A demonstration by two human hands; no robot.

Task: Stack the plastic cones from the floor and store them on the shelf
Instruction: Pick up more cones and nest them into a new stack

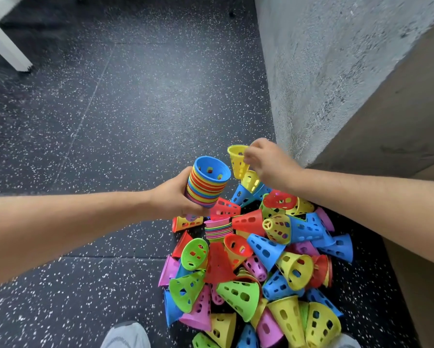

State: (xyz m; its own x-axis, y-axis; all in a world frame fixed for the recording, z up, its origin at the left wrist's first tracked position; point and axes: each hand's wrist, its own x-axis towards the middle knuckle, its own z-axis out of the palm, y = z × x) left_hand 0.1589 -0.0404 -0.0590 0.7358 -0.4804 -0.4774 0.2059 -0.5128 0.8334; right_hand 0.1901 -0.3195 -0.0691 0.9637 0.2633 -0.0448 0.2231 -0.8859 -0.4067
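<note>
A grey shoe (pixel 125 335) stands at the near edge on a dark rubber floor (pixel 110 121) flecked with white. Just beyond it, a pile (pixel 256 272) of perforated cones in red, blue, green, yellow and pink lies on the floor against the foot of the wall, most of them tipped on their sides. A short nested stack (pixel 218 231) lies among them. Above the pile's far side, the left hand (pixel 173 197) is curled round a taller stack (pixel 206 187), tilted with its wide ends up and a blue one on top. To its right, the right hand (pixel 268 164) pinches the rim of a yellow cone (pixel 237 159), wide end up, near the held stack but apart from it. A rough grey wall (pixel 311 71) rises behind, with a brown panel (pixel 399 109) to its right. A white leg (pixel 7 43) stands far left.
</note>
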